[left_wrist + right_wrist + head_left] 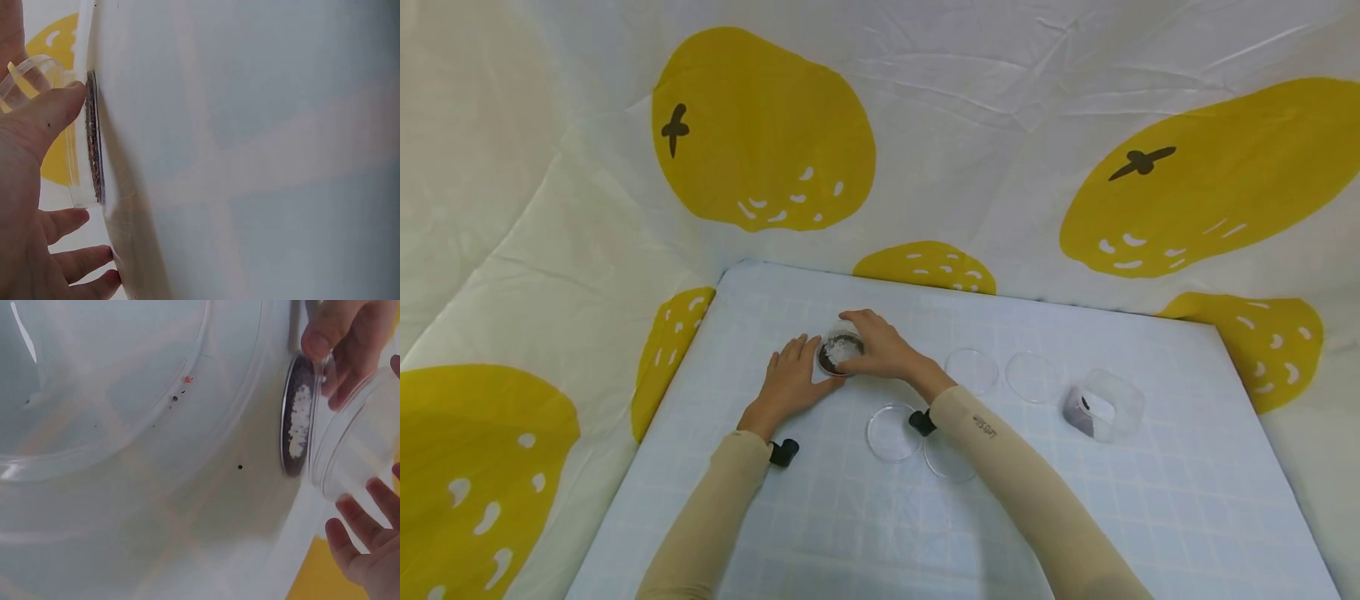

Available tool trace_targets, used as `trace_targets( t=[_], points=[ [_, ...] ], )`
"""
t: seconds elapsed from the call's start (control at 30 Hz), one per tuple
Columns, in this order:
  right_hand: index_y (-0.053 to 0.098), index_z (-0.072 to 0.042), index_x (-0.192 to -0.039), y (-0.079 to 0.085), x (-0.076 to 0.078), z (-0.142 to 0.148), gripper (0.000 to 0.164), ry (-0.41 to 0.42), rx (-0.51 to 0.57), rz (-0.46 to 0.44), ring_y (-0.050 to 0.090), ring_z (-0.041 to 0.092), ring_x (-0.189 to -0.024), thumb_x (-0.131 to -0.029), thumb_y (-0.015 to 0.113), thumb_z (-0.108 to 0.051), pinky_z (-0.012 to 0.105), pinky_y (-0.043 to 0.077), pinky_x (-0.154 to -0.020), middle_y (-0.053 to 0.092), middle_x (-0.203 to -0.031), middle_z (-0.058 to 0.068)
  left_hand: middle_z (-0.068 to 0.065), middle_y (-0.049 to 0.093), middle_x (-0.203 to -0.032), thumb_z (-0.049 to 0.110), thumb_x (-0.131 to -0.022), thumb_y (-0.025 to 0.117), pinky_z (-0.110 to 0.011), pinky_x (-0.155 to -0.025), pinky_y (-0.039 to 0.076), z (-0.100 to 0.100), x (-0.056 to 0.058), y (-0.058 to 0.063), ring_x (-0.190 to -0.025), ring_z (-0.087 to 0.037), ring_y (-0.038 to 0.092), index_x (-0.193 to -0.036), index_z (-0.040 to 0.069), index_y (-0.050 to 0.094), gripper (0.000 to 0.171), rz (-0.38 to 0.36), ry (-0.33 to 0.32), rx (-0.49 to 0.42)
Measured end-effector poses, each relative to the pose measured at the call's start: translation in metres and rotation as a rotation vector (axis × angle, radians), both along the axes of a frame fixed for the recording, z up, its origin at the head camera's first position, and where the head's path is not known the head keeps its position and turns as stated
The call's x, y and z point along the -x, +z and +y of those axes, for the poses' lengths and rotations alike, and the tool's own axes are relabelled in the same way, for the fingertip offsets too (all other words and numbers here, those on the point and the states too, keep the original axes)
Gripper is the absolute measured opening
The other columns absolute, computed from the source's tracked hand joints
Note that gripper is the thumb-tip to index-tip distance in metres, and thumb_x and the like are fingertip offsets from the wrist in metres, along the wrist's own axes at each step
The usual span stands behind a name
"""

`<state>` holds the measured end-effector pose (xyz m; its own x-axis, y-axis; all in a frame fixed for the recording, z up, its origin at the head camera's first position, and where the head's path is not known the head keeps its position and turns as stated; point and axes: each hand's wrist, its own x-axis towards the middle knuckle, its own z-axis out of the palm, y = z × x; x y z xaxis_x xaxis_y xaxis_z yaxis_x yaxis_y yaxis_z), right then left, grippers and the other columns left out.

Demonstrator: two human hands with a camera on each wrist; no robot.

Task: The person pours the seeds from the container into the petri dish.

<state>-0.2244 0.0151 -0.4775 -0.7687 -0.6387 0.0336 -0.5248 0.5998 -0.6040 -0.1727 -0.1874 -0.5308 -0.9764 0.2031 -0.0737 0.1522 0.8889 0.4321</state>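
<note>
Between the two hands, a petri dish (825,364) rests flat on a pale blue checked table cover (1075,508); its contents are dark and granular with a white patch on top. Left hand (788,382): wide grip, petri dish held between thumb and forefinger, the remaining fingers spread. Right hand (883,350): wide grip around a clear round cover (357,444), tilted directly above the petri dish. Whether the cover touches the dish rim cannot be determined.

To the right of the petri dish lie two clear discs (972,372) (1032,377), side by side. Beyond them, farther right of the petri dish, stands a clear plastic tub (1122,407) with a grey-and-white portion. Nearer the person than the petri dish, and to its right, are two further discs (892,433) (947,457); the right sleeve (1037,492) partly overlaps the second. Behind the petri dish hangs a white sheet (955,158) printed with yellow fruit.
</note>
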Motion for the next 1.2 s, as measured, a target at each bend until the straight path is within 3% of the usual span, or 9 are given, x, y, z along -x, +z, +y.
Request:
trace_targets(
  t=[0.47, 0.73, 1.2],
  points=[
    [0.031, -0.014, -0.141, -0.004, 0.002, -0.019, 0.086, 0.001, -0.193, 0.102, 0.038, 0.026, -0.121, -0.073, 0.073, -0.047, 0.050, 0.034, -0.096, 0.037, -0.139, 0.007, -0.019, 0.021, -0.148, 0.068, -0.080, 0.049, -0.058, -0.105, 0.010, -0.002, 0.001, 0.000, -0.135, -0.035, 0.015, -0.142, 0.005, 0.029, 0.090, -0.023, 0.008, 0.024],
    [0.032, -0.014, -0.141, -0.011, 0.003, -0.024, 0.085, -0.008, -0.276, 0.089, 0.039, 0.026, -0.121, -0.073, 0.072, -0.048, 0.050, 0.034, -0.095, 0.040, -0.138, 0.006, -0.018, 0.020, -0.148, 0.071, -0.079, 0.045, -0.058, -0.105, 0.009, -0.003, -0.001, 0.004, -0.135, -0.035, 0.014, -0.142, 0.006, 0.030, 0.091, -0.031, 0.009, 0.009],
    [0.031, -0.014, -0.141, -0.013, 0.002, -0.029, 0.087, 0.009, -0.307, 0.111, 0.038, 0.028, -0.122, -0.073, 0.072, -0.049, 0.052, 0.034, -0.093, 0.040, -0.137, 0.006, -0.018, 0.021, -0.148, 0.053, -0.083, 0.059, -0.057, -0.105, 0.010, -0.004, -0.002, 0.004, -0.136, -0.033, 0.014, -0.140, 0.004, 0.031, 0.081, -0.021, -0.002, 0.008]
  ],
)
